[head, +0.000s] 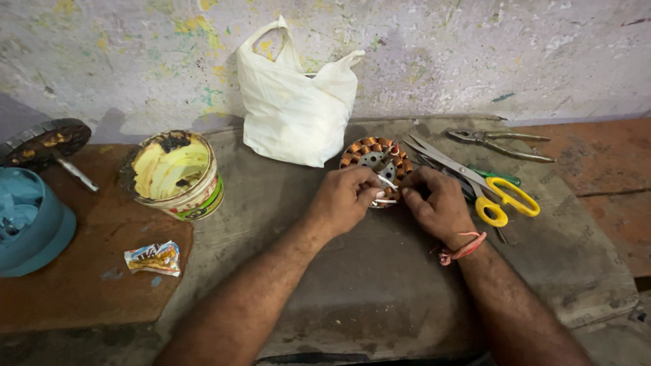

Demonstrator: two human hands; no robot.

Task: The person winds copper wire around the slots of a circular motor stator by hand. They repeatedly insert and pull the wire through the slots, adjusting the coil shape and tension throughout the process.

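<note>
Left grip: the left hand (344, 198) is closed, thumb and fingers pinched on thin white wire ends (386, 192) at the near edge of the stator.
Right grip: the right hand (437, 203) is closed too, fingertips pinched on the same wire ends from the other side; the two hands almost touch.
Stator: a round copper-wound stator (375, 154) with a grey metal core lies flat on the table (380, 285), just beyond the knuckles and partly hidden by them.
Wires: short and pale, running from the stator's near rim into the pinch; how many there are is hard to tell, perhaps two or three.
Wrist: a red thread band (463, 248) circles the right wrist.
Scissors: yellow-handled scissors (475, 179) lie just right of the right hand, blades pointing toward the stator.
Pliers: a pair of metal pliers (502, 144) lies farther back on the right, near the wall.
Bag: a white plastic bag (295, 102) stands against the wall, just behind the stator.
Tub: an open, stained round tub (175, 175) with yellowish contents sits left of the bag.
Wrapper: a crumpled wrapper (153, 257) lies near the tub on a brown board.
Far left: a teal round housing (30, 224) at the edge, and a dark rotor with a shaft (47, 144) behind it.
</note>
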